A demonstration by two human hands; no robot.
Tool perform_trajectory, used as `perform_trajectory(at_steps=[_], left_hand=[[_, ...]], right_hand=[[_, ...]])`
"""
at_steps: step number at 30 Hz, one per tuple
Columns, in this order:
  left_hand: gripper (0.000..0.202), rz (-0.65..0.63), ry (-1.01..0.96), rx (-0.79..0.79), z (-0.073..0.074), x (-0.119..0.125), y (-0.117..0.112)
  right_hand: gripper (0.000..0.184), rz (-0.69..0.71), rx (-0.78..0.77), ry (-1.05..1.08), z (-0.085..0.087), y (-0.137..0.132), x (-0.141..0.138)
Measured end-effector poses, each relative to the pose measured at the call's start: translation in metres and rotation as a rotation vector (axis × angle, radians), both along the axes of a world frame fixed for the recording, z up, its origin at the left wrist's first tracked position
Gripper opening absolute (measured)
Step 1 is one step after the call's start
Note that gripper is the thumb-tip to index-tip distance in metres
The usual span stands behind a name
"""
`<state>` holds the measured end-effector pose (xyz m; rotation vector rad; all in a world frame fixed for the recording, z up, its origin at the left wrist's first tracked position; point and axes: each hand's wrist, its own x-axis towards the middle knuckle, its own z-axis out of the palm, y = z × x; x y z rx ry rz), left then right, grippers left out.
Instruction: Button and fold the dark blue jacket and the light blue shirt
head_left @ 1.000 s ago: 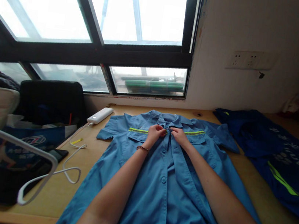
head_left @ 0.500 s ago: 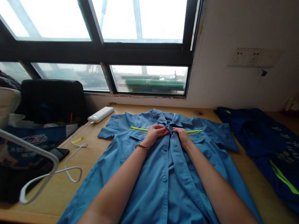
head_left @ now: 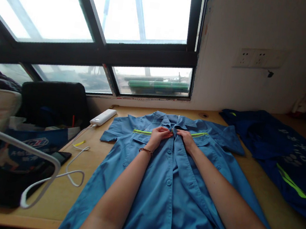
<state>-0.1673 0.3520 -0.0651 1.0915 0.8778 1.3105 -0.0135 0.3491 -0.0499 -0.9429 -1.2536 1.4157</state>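
From my station I see 1 wooden table (head_left: 93, 161) carrying 2 garments: a blue shirt (head_left: 149, 201), spread out with its collar toward the far edge, and a dark blue garment (head_left: 268, 146) to its right. Left of the shirt I make out a white box (head_left: 103, 117), a looping white cable (head_left: 84, 177) and a dark flat object (head_left: 64, 157) at the left edge.

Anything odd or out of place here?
Slightly: the white cable from the power bank straggles in loose curves over the table and loops large in the foreground, untidy beside the spread-out light blue shirt. No spill visible.
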Motion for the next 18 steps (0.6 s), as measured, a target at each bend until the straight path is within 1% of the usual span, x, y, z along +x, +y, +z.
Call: perform_trajectory(at_steps=[5,8,10,12,15,17,18], left_hand=[[0.027,-0.002,0.003,-0.003,0.000,0.000,0.001],[0.028,0.025,0.013,-0.004,0.001,0.001,0.001],[0.027,0.051,0.047,-0.002,0.003,0.002,0.001],[0.026,0.077,0.157,0.028,0.004,0.005,0.000],[0.023,0.146,0.462,0.178,0.004,0.010,-0.001],[0.019,0.217,0.616,0.268,0.002,0.013,0.000],[0.018,0.242,0.647,0.284,0.001,0.014,0.001]], right_hand=[[0.026,0.019,0.015,0.022,-0.002,0.001,0.000],[0.036,0.007,-0.015,-0.012,-0.006,0.003,-0.002],[0.037,-0.002,-0.005,-0.058,-0.010,0.005,-0.004],[0.029,-0.035,0.076,-0.175,-0.013,0.004,-0.006],[0.017,-0.139,0.265,-0.474,-0.015,-0.003,-0.010],[0.017,-0.220,0.357,-0.663,-0.014,-0.007,-0.012],[0.018,-0.246,0.381,-0.731,-0.014,-0.009,-0.013]])
